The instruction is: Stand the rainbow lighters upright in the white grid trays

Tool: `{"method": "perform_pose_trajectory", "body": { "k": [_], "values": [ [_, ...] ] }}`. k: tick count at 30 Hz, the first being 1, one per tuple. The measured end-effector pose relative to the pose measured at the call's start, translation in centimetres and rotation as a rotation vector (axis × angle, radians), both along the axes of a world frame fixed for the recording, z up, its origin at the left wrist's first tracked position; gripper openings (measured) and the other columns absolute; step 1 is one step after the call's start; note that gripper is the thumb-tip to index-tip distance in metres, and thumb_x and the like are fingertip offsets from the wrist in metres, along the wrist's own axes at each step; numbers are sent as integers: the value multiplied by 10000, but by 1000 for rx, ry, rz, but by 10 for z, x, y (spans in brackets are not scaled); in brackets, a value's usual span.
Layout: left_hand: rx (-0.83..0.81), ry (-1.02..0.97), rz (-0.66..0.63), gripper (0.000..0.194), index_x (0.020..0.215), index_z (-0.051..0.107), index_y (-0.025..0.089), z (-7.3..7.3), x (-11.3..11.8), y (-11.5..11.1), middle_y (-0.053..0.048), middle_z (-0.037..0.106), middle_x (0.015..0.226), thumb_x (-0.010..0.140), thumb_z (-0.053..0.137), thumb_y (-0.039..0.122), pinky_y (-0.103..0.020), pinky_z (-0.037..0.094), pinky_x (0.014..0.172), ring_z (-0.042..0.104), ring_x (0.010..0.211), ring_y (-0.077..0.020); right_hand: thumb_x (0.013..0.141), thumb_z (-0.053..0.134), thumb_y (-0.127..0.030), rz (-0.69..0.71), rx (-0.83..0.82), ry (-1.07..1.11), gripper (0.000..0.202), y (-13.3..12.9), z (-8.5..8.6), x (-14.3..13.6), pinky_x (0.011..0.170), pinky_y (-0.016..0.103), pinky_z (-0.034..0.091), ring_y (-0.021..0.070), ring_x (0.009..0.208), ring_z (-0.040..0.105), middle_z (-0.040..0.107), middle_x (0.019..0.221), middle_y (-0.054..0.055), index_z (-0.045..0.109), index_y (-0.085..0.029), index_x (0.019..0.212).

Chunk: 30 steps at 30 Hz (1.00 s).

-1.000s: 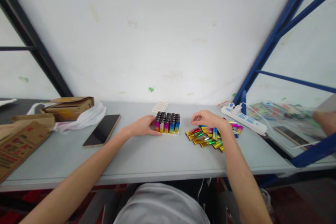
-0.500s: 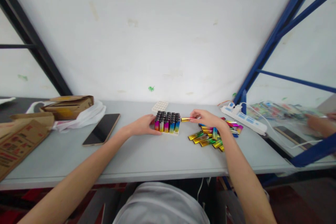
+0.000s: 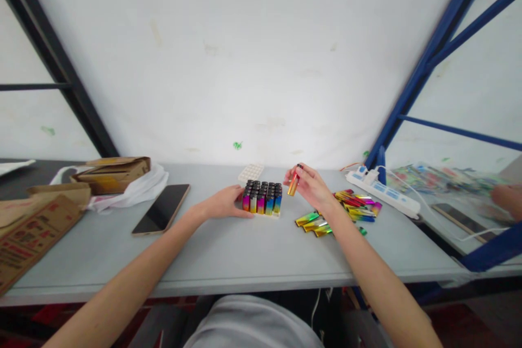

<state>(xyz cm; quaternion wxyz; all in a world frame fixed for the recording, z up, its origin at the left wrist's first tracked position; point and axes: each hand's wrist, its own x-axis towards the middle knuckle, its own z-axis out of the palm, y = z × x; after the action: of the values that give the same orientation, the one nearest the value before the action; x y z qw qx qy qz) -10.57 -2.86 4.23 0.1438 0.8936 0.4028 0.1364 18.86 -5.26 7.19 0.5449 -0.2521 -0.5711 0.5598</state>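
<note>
Rows of metallic lighters (image 3: 261,202) with dark tops stand upright in a white tray (image 3: 277,214), of which only the lower edge shows. My left hand (image 3: 225,202) is against the tray's left side, thumb along the front and fingers behind, steadying it. To the right of the tray, my right hand (image 3: 312,185) pinches one red-and-gold lighter (image 3: 293,182) above the table, dark end tilted up. Below and beyond that wrist lies a loose pile of colourful lighters (image 3: 312,223), partly hidden by my forearm.
A white gridded tray (image 3: 250,173) lies behind the filled one. On the left are a phone (image 3: 161,209), cardboard boxes (image 3: 118,174) and a white plastic bag (image 3: 149,187). A power strip (image 3: 383,193) sits by the blue frame (image 3: 408,87); another person's hand (image 3: 508,198) is far right.
My right hand has turned the lighter from lying level to nearly upright, dark end up, and raised it slightly. My left hand stays at the tray. The view has shifted a little.
</note>
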Motion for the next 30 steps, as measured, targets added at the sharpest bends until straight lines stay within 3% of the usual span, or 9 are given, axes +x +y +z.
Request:
{"method": "perform_pose_trajectory", "body": {
  "k": [5, 8, 11, 14, 22, 27, 30],
  "values": [
    [16, 27, 14, 646, 1027, 656, 153, 0, 0, -1, -95, 685, 1019, 715, 700, 717, -356, 498, 846, 648, 952, -301, 830, 746, -531, 115, -48, 40, 351, -5, 0, -5, 742, 341, 563, 149, 693, 618, 573, 721, -31, 607, -246, 980],
    [18, 38, 26, 644, 1013, 647, 151, 0, 0, -1, -97, 682, 1017, 714, 702, 718, -353, 500, 829, 651, 945, -299, 857, 701, -562, 115, -53, -4, 357, -7, 1, -9, 589, 277, 528, 107, 565, 538, 463, 684, -65, 572, -254, 983],
    [16, 35, 26, 636, 1009, 648, 153, -1, 0, -1, -94, 687, 1010, 715, 703, 713, -356, 501, 832, 653, 940, -300, 877, 655, -596, 75, -57, -101, 371, -7, -1, -15, 407, 188, 323, 61, 442, 323, 377, 646, -89, 540, -258, 975],
    [13, 15, 2, 637, 1047, 655, 152, -1, 0, 0, -95, 693, 1034, 724, 701, 699, -361, 499, 858, 652, 965, -303, 888, 611, -631, -56, -33, -213, 397, -4, -8, -20, 384, 182, 171, 61, 436, 203, 307, 593, -101, 524, -244, 913],
    [8, 39, 3, 641, 1069, 649, 150, 0, 0, 0, -107, 688, 1053, 737, 696, 696, -374, 501, 880, 645, 972, -301, 890, 532, -623, -456, 153, -456, 524, 4, -31, -29, 458, 251, 238, 100, 487, 308, 349, 508, -52, 394, -222, 581],
    [-6, -13, -13, 654, 1106, 648, 169, -2, 0, 1, -101, 689, 1098, 723, 713, 695, -368, 499, 902, 644, 1005, -299, 882, 504, -457, -524, 249, -542, 405, 1, -29, -31, 513, 266, 261, 115, 520, 353, 381, 510, -43, 394, -223, 570],
    [3, -42, -28, 687, 1141, 647, 177, -5, -1, 3, -99, 687, 1118, 712, 715, 710, -368, 493, 917, 640, 1031, -305, 890, 499, -459, -533, 266, -573, 400, -2, -26, -32, 530, 269, 259, 118, 537, 356, 382, 523, -42, 399, -220, 584]
  ]
}}
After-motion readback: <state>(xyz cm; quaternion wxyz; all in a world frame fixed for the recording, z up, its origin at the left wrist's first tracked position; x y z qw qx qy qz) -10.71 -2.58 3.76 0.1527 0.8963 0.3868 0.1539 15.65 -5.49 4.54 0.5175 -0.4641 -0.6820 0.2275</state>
